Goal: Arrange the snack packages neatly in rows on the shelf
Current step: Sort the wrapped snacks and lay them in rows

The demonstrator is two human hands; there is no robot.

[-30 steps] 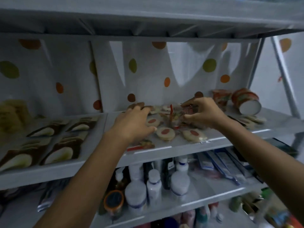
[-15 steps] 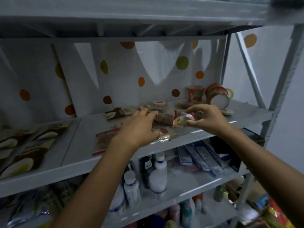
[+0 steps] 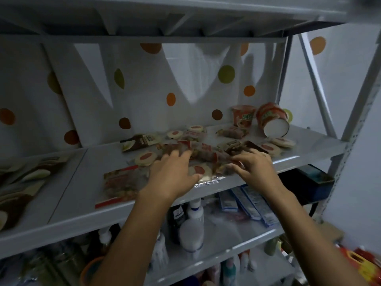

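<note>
Clear-wrapped snack packages [image 3: 145,156] with red-centred rounds lie jumbled flat across the grey shelf [image 3: 82,182].

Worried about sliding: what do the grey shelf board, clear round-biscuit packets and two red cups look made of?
Grey shelf board: probably painted metal, smooth with a dull sheen. Clear round-biscuit packet: thin glossy plastic film, glinting at its sealed edge. Upright red cup and tipped red cup: printed paper or foam, matte white base.

Dim grey metal shelving [image 3: 72,193] — white dotted backdrop [image 3: 195,89]
</note>
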